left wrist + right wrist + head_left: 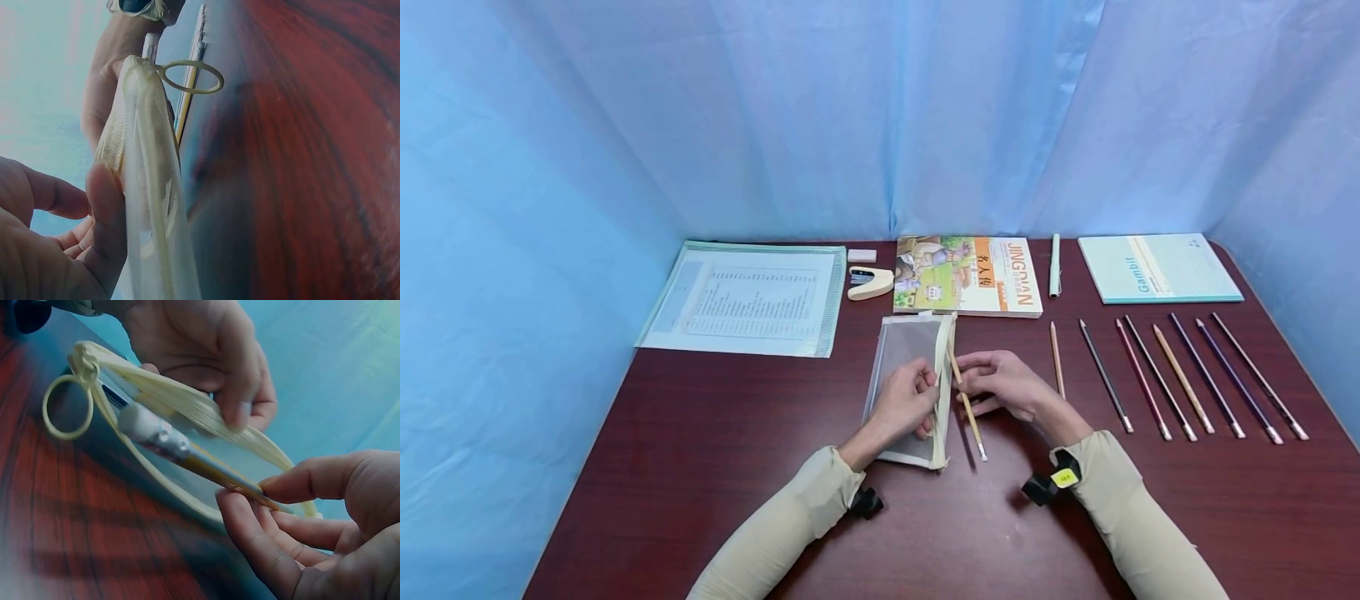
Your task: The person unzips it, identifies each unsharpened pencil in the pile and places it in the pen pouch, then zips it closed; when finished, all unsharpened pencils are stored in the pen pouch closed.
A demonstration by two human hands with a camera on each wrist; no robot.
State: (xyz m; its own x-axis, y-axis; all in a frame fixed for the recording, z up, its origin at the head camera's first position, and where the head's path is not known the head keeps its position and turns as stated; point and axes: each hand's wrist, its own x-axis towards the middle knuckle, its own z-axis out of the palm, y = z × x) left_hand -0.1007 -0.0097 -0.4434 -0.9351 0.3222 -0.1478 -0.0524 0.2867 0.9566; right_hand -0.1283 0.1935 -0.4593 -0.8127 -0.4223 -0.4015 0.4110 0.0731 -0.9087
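Both arms reach forward over the table in tan sleeves, the left hand with its fingers curled and thumb pinching, and the right hand close beside it, fingertips pinching too.

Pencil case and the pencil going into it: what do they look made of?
Pencil case: looks like translucent mesh fabric with cream cloth trim along the opening; the table shows through its side, and the weave shows in the left wrist view. Its ring pull looks like cream plastic or rubber. Pencil: likely lacquered wood, with a metal ferrule and white eraser.
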